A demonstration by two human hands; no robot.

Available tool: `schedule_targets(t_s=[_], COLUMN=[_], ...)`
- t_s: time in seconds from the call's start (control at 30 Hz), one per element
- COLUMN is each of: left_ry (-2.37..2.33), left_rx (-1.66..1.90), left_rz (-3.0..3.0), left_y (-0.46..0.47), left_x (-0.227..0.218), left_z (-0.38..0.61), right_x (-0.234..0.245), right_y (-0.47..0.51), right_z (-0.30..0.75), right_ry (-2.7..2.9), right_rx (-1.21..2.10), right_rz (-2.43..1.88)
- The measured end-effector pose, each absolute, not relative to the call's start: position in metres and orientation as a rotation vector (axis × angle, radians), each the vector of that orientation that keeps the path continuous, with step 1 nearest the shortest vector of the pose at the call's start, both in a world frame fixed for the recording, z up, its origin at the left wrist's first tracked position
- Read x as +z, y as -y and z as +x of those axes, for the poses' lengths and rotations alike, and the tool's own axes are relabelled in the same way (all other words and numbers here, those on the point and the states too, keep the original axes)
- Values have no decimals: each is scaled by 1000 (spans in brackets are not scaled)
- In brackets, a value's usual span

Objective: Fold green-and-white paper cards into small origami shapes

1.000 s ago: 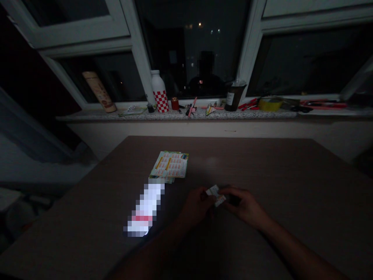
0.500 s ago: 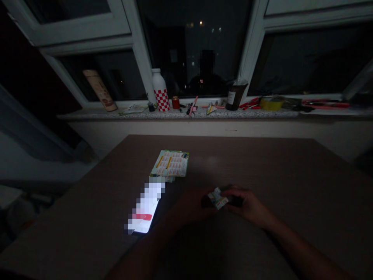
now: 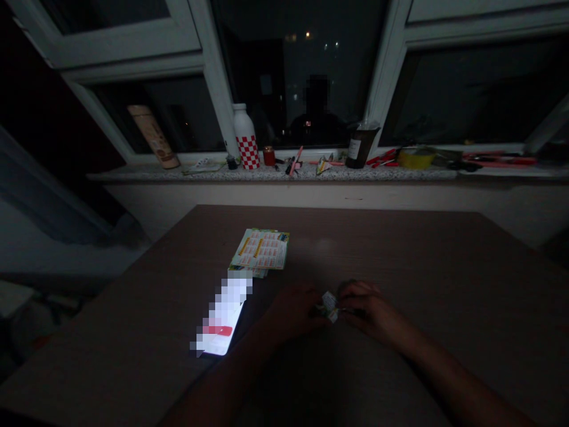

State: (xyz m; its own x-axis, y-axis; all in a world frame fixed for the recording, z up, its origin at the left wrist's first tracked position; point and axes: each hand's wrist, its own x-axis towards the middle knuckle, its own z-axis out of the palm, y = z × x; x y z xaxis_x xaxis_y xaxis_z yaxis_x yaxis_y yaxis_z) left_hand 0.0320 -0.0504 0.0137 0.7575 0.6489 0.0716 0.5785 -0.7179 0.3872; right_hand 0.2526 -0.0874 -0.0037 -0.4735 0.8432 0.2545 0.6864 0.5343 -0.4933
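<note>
A small folded piece of printed paper (image 3: 329,305) is held between my two hands, low over the brown table. My left hand (image 3: 297,309) lies in dark shadow with its fingers closed on the paper's left side. On the other side, my right hand (image 3: 368,307) pinches the right edge with thumb and fingers. Parts of the fingertips are too dark to make out. Up and to the left lies a small stack of printed sheets (image 3: 262,249) with rows of reddish print. Nearer to my left forearm, a lit phone (image 3: 222,317) rests face up on the table.
The table (image 3: 400,249) meets the wall under a window. On the stone sill (image 3: 284,173) stand a tan tumbler (image 3: 153,136), a white bottle with red checks (image 3: 246,136), a small red jar (image 3: 268,156), a dark drink cup (image 3: 360,145) and a yellow tape roll (image 3: 416,157).
The piece of paper has turned between my fingers and looks narrower. The fingers of both hands have shifted slightly around it. Stack and phone stay in place.
</note>
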Motion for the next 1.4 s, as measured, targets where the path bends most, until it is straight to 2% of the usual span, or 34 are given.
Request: schedule_targets(t_s=[0.83,1.2,1.4], left_ry=[-891,-1194,-1371], left_rx=[365,510,441], left_rz=[2640,2481,2408], left_y=[50,54,58], left_x=[13,2,0], left_z=[38,40,44], right_x=[-4,-7,-13], right_y=[82,83,82], right_z=[252,248,239], right_ry=[2309,2274,2197], right_rx=[466,383,275], right_rz=[-1252,-1414,-1551])
